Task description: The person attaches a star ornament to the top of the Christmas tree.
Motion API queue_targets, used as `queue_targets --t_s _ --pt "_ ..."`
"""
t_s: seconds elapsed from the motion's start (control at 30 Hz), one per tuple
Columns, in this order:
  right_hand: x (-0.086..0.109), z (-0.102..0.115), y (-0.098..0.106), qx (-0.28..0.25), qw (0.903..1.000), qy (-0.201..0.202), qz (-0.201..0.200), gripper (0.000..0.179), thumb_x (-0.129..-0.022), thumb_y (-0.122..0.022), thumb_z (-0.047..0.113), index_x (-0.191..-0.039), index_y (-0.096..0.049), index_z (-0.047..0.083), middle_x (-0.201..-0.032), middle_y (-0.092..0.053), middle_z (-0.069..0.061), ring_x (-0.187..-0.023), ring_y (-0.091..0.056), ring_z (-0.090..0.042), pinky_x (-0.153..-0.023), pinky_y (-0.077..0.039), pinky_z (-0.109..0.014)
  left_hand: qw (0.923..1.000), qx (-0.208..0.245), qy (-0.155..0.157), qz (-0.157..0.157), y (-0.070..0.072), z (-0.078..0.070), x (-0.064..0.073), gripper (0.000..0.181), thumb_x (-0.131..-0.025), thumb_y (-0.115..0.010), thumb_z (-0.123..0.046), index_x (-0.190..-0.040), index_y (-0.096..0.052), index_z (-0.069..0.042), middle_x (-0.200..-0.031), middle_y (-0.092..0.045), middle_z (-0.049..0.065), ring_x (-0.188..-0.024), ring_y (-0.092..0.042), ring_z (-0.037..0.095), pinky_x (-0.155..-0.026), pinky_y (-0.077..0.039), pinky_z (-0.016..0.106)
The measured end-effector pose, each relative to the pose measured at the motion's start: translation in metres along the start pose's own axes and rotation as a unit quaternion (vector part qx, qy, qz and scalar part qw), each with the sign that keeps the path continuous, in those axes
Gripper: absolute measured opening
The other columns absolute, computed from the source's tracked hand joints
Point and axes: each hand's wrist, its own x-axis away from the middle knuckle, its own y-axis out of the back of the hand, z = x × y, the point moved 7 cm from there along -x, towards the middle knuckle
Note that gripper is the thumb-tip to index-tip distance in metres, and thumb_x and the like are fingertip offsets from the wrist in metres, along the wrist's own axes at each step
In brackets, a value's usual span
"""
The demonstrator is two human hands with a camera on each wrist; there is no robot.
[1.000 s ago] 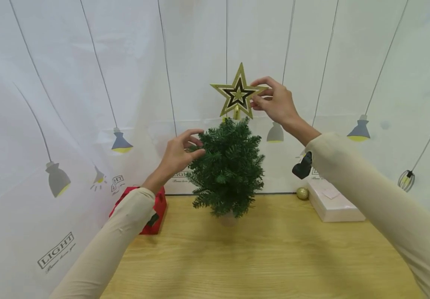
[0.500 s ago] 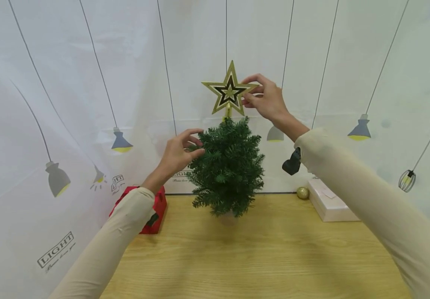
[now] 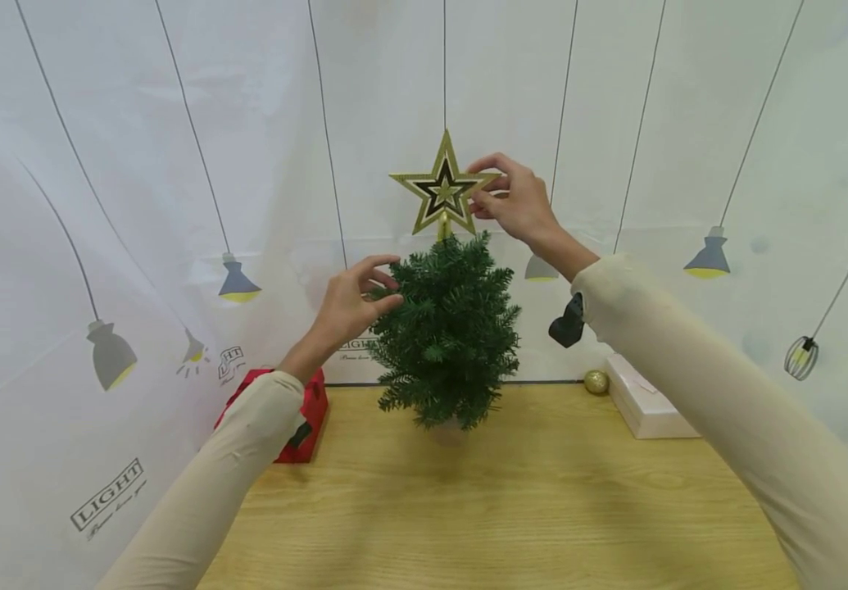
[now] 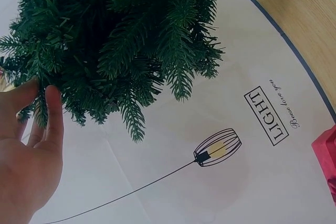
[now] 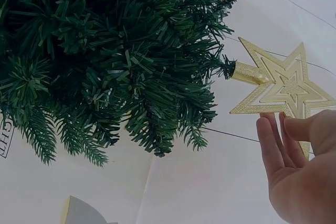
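Note:
A small green artificial Christmas tree (image 3: 446, 336) stands upright on the table. Above its tip is a gold star tree topper (image 3: 445, 190) with a short tubular base. My right hand (image 3: 515, 197) pinches one side point of the star between thumb and fingers. In the right wrist view the tube of the star topper (image 5: 249, 73) meets the tip of the top branch (image 5: 223, 66); how far the tip goes in cannot be told. At the tree's upper left, my left hand (image 3: 353, 299) holds a branch sprig (image 4: 40, 106) between thumb and fingers.
A red bag or box (image 3: 313, 418) sits at the left, partly behind the left sleeve. On the right are a gold glitter ball (image 3: 596, 382) and a pale pink box (image 3: 645, 401). Behind the wooden table (image 3: 468, 508) hangs a white sheet printed with lamps (image 3: 239, 279).
My right hand has carried the star topper leftward over the tree's tip, then slightly down onto it. The left hand and the tree have stayed in place.

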Motion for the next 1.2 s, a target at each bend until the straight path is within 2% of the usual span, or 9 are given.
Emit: queue_targets --t_s 0.13,0.27,0.4,0.6,0.87,1.03,1.2 --pt "0.001 -0.001 -0.001 0.003 1.0000 -0.002 0.003 0.032 -0.105 -0.061 0.006 -0.136 -0.062 0.009 -0.117 -0.072 -0.022 -0.102 -0.073 -0.034 -0.086 -0.061 -0.032 1.0000 -0.002 0.000 -0.001 0.001 0.000 0.001 0.059 -0.092 -0.080 -0.006 -0.146 -0.059 -0.016 -0.110 -0.074 0.013 -0.104 -0.074 0.031 -0.086 -0.058 0.046" --pt "0.001 -0.002 -0.001 0.008 1.0000 -0.002 0.003 0.032 -0.105 -0.061 0.006 -0.136 -0.062 0.010 -0.117 -0.072 -0.022 -0.099 -0.074 -0.030 -0.085 -0.061 -0.030 1.0000 0.000 0.001 -0.001 0.001 0.000 0.001 0.059 -0.092 -0.080 -0.006 -0.146 -0.059 -0.016 -0.110 -0.074 0.013 -0.105 -0.074 0.031 -0.090 -0.058 0.048" --pt "0.003 -0.004 -0.002 0.014 0.9999 0.003 0.006 0.032 -0.105 -0.061 0.005 -0.136 -0.062 0.010 -0.116 -0.072 -0.022 -0.099 -0.073 -0.032 -0.085 -0.062 -0.033 1.0000 0.002 -0.001 0.000 0.001 -0.001 0.001 0.059 -0.092 -0.080 -0.007 -0.146 -0.059 -0.016 -0.109 -0.074 0.012 -0.106 -0.073 0.031 -0.091 -0.058 0.048" --pt "0.007 -0.011 -0.006 0.023 0.9996 0.005 0.016 0.031 -0.105 -0.061 0.004 -0.136 -0.062 0.009 -0.115 -0.073 -0.022 -0.102 -0.073 -0.038 -0.088 -0.061 -0.041 1.0000 -0.002 0.002 -0.002 -0.001 0.002 0.000 0.059 -0.092 -0.081 -0.007 -0.146 -0.059 -0.016 -0.109 -0.074 0.012 -0.106 -0.074 0.031 -0.081 -0.056 0.043" --pt "0.013 -0.015 -0.008 0.027 0.9994 0.010 0.018 0.031 -0.104 -0.061 0.003 -0.135 -0.061 0.008 -0.114 -0.073 -0.023 -0.102 -0.073 -0.040 -0.088 -0.061 -0.044 1.0000 -0.002 0.002 -0.004 -0.003 0.003 0.000 0.059 -0.091 -0.081 -0.007 -0.146 -0.059 -0.014 -0.109 -0.075 0.012 -0.105 -0.074 0.033 -0.092 -0.057 0.051" --pt "0.015 -0.016 -0.009 0.031 0.9992 0.019 0.017 0.031 -0.104 -0.061 0.002 -0.135 -0.061 0.007 -0.114 -0.073 -0.024 -0.101 -0.073 -0.040 -0.087 -0.061 -0.044 1.0000 -0.002 -0.003 -0.005 -0.004 0.002 -0.001 0.058 -0.091 -0.081 -0.008 -0.145 -0.060 -0.013 -0.109 -0.074 0.014 -0.105 -0.074 0.033 -0.093 -0.057 0.051" --pt "0.015 -0.017 -0.009 0.029 0.9992 0.019 0.022 0.030 -0.104 -0.060 0.003 -0.134 -0.060 0.006 -0.114 -0.073 -0.024 -0.100 -0.074 -0.038 -0.087 -0.061 -0.042 0.9999 0.000 -0.009 -0.005 -0.004 0.003 -0.002 0.057 -0.092 -0.081 -0.008 -0.145 -0.060 -0.015 -0.108 -0.074 0.013 -0.103 -0.074 0.032 -0.089 -0.058 0.047"
